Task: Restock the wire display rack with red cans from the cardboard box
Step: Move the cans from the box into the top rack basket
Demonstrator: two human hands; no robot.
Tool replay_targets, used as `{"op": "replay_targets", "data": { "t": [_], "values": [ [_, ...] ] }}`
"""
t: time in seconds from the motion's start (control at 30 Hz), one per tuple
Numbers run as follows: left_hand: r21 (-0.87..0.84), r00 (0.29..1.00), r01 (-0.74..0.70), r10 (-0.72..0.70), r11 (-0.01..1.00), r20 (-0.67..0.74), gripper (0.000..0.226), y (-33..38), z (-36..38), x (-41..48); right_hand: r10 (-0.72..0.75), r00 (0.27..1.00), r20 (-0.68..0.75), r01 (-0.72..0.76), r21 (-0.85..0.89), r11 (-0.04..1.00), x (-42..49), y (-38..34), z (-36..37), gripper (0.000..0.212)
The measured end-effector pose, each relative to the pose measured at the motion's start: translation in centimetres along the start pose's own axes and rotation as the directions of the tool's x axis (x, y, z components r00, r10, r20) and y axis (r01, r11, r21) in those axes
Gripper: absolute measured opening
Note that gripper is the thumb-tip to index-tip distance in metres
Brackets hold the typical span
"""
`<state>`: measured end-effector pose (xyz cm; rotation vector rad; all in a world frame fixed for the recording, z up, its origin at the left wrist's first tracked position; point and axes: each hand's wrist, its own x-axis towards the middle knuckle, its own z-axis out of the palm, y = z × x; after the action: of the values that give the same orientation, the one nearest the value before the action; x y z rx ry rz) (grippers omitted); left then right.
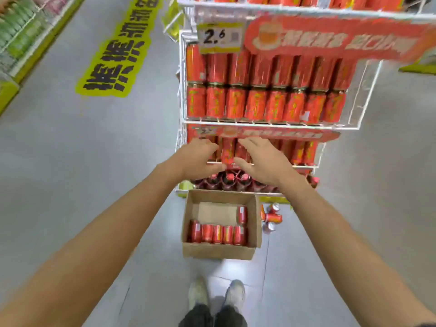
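Both arms outstretched, left hand (199, 158), right hand (264, 159) at rack (259, 125)

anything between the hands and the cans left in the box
Nothing visible. The cardboard box is open-topped on the floor below both hands, left hand and right hand, which are up at the wire rack. The remaining cans lie uncovered.

We see red cans with yellow lettering (236, 105), white wire rack (271, 125), plain brown cardboard box (219, 252), grey floor (70, 149) with yellow-black decal (118, 48).
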<state>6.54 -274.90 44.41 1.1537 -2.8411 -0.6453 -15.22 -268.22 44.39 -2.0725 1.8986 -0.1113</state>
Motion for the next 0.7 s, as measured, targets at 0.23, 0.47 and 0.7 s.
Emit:
{"op": "replay_targets", "data": {
  "t": [0.23, 0.47, 0.7],
  "values": [
    [-0.136, 0.904, 0.250, -0.181, 0.959, 0.388, 0.044, -6.6, 23.7, -2.2, 0.114, 0.923, 0.368, -0.163, 0.106, 0.981, -2.0, 4.5, 24.8, 0.063],
    [-0.204, 0.831, 0.436, -0.305, 0.876, 0.465, 0.044, -14.4, 43.0, -2.0, 0.149, 0.842, 0.518, -0.235, 0.104, 0.966, -0.7, 8.9, 46.1, 0.063],
    [-0.232, 0.775, 0.582, -0.446, 0.779, 0.448, 0.048, -23.5, 60.1, 1.5, 0.149, 0.809, 0.568, -0.270, 0.135, 0.953, 5.9, 13.0, 64.8, 0.065]
  ]
}}
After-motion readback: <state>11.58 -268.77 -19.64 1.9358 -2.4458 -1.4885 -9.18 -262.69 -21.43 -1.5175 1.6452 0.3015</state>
